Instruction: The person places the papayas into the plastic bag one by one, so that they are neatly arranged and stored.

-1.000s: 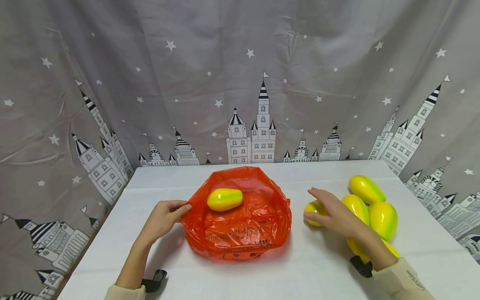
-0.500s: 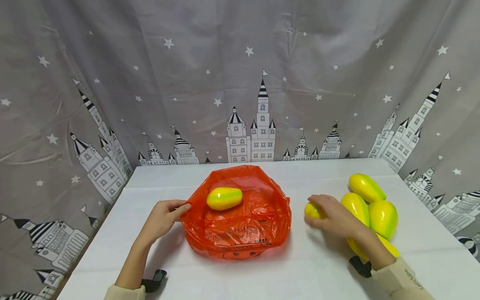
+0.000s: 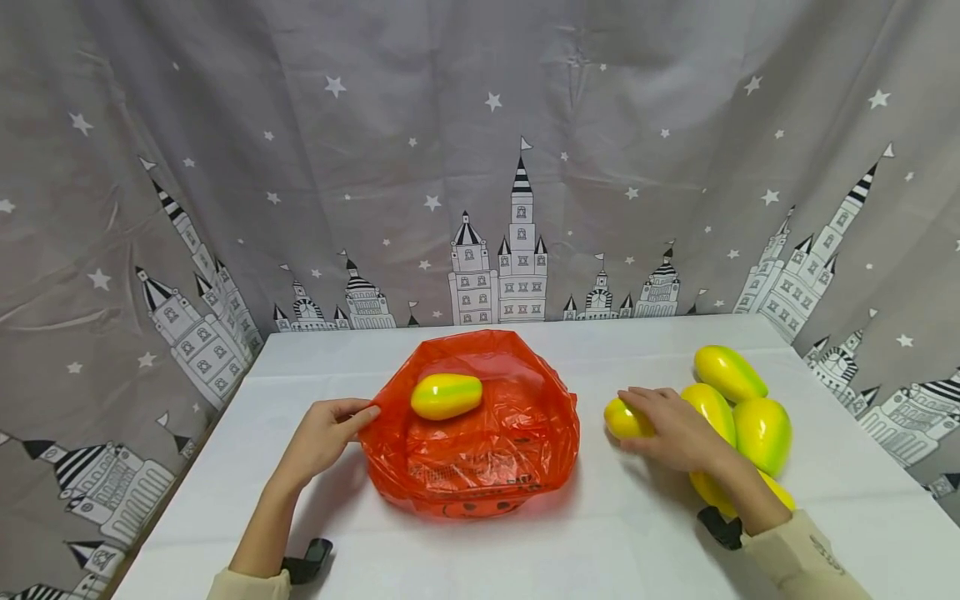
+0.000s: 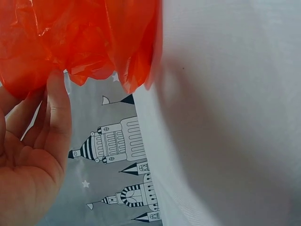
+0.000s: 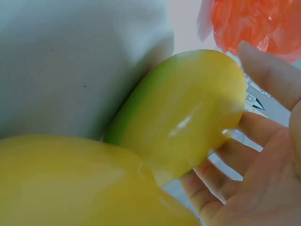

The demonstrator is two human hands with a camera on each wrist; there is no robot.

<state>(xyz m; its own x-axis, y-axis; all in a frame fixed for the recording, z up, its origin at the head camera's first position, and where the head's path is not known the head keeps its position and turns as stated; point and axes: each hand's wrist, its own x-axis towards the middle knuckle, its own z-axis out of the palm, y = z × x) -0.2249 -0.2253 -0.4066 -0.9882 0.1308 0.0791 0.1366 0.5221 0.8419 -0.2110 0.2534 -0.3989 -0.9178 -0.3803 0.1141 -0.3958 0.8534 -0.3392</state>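
A red plastic bag (image 3: 480, 467) stands with its mouth spread toward me. One yellow-green mango (image 3: 446, 397) lies inside it near the back left. My left hand (image 3: 318, 442) pinches the bag's left rim between thumb and fingers; the left wrist view shows the fingertips at the red film (image 4: 89, 47). To the right of the bag, my right hand (image 3: 671, 425) has its fingers and thumb around another mango (image 3: 624, 419) on the table. In the right wrist view, that mango (image 5: 188, 103) sits between the thumb and the curled fingers.
Several more mangoes (image 3: 763, 433) are clustered on the right side, partly beneath my right forearm. One of them (image 5: 70, 183) fills the lower left of the right wrist view. The white table (image 3: 315, 367) meets a grey castle-print curtain (image 3: 375, 125) behind.
My right hand has come down from above the mango, and its spread fingers have closed in around it. My left hand keeps its hold on the bag's rim.
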